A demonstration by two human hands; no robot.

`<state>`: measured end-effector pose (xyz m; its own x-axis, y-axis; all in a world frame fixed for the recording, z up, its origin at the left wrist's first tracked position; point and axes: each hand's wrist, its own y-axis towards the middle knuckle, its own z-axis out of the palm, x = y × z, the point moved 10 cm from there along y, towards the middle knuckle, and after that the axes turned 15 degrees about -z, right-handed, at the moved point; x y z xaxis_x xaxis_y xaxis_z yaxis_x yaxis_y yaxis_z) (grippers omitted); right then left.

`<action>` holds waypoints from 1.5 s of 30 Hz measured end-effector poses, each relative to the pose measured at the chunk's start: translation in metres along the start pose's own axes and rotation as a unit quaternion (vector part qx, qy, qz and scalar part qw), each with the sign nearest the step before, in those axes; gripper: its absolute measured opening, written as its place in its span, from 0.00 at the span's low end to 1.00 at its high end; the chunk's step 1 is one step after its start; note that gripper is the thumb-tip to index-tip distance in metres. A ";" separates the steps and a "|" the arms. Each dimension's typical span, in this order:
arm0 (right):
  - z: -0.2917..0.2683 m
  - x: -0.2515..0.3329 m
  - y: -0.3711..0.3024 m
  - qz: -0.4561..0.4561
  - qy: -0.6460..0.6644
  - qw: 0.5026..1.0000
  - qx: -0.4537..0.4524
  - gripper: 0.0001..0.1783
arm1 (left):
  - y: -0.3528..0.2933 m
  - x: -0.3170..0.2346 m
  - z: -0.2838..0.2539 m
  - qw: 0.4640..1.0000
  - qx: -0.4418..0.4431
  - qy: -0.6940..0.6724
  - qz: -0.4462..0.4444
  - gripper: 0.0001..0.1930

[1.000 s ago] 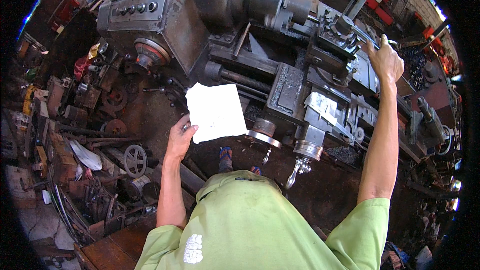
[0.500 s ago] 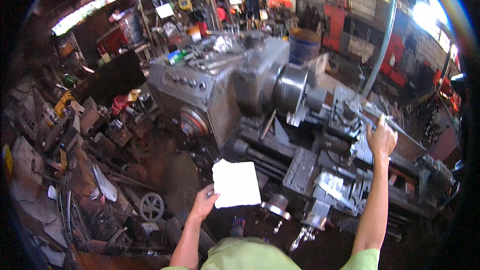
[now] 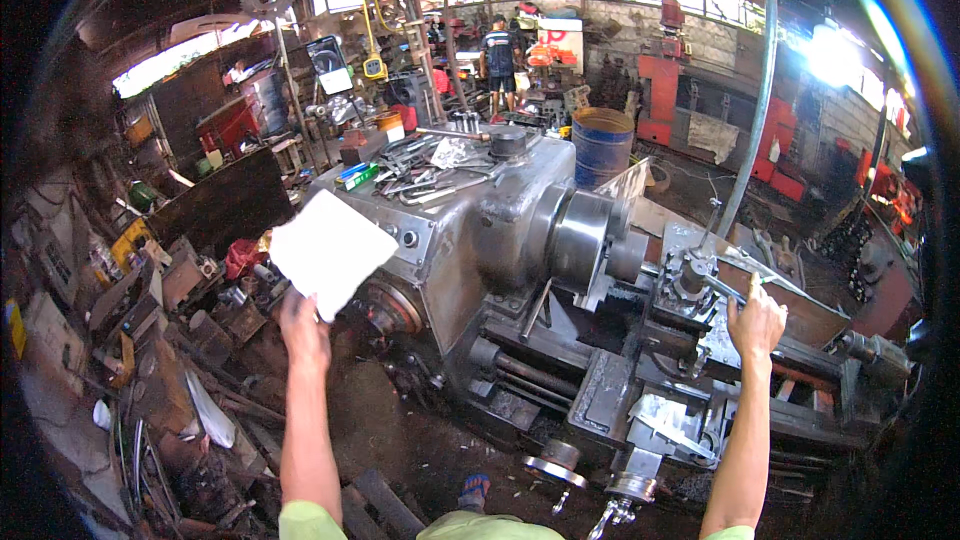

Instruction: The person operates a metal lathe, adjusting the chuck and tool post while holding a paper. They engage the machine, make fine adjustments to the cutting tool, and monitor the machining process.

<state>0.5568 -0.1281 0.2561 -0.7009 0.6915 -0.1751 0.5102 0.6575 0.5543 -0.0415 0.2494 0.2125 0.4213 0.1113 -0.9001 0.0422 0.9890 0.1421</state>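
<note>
My left hand (image 3: 306,328) pinches the lower edge of a blank white sheet (image 3: 332,255), which is raised at the left in front of the headstock of a large metal lathe (image 3: 450,275). On the right, my right hand (image 3: 757,328) is at the end of the tool post lever (image 3: 722,288). The lever runs in between thumb and index finger; the other fingers curl round its end, with the index finger stretched up. The tool post (image 3: 695,275) stands on the carriage, just right of the shiny chuck (image 3: 585,235). My palm hides the lever's tip.
Hand tools (image 3: 430,175) and a green box (image 3: 362,177) lie on the headstock. Handwheels (image 3: 553,465) jut out at the lathe's front. Metal scrap (image 3: 190,300) fills the left side. A blue drum (image 3: 603,150) stands behind; a person (image 3: 498,60) is farther back.
My left hand has lifted the white sheet up and to the left, from low in front to before the headstock. My right hand has stayed at the lever. The view has tilted up.
</note>
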 end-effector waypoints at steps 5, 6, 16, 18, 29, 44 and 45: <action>0.001 0.002 0.002 0.018 -0.016 1.000 0.010 0.36 | 0.143 -0.029 0.034 0.999 -0.036 -0.005 0.003 0.13; 0.001 0.002 0.003 0.019 -0.027 0.999 0.011 0.36 | 0.170 -0.028 0.040 0.998 -0.067 0.010 0.008 0.12; 0.006 0.003 0.008 0.020 -0.044 0.998 0.033 0.36 | 0.367 0.027 0.160 0.873 -0.096 0.472 0.077 0.14; 0.010 -0.003 0.007 0.038 -0.044 0.997 0.051 0.36 | 0.363 0.010 0.175 0.824 -0.113 0.525 0.180 0.24; 0.012 -0.012 0.001 0.025 0.050 0.998 -0.020 0.36 | 0.066 0.039 0.112 0.865 0.025 0.399 0.302 0.18; -0.206 0.078 -0.161 -0.342 0.837 0.411 -0.119 0.30 | -0.342 0.412 -0.197 0.444 0.273 0.757 -0.394 0.21; -0.219 0.083 -0.170 -0.389 0.831 0.378 -0.125 0.31 | -0.354 0.415 -0.217 0.428 0.264 0.760 -0.411 0.21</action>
<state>0.3028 -0.2484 0.3251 -0.0414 -0.9611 0.2731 -0.0892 0.2758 0.9571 -0.0784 -0.0333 -0.3010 -0.9924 0.0793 0.0939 -0.0215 0.6398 -0.7682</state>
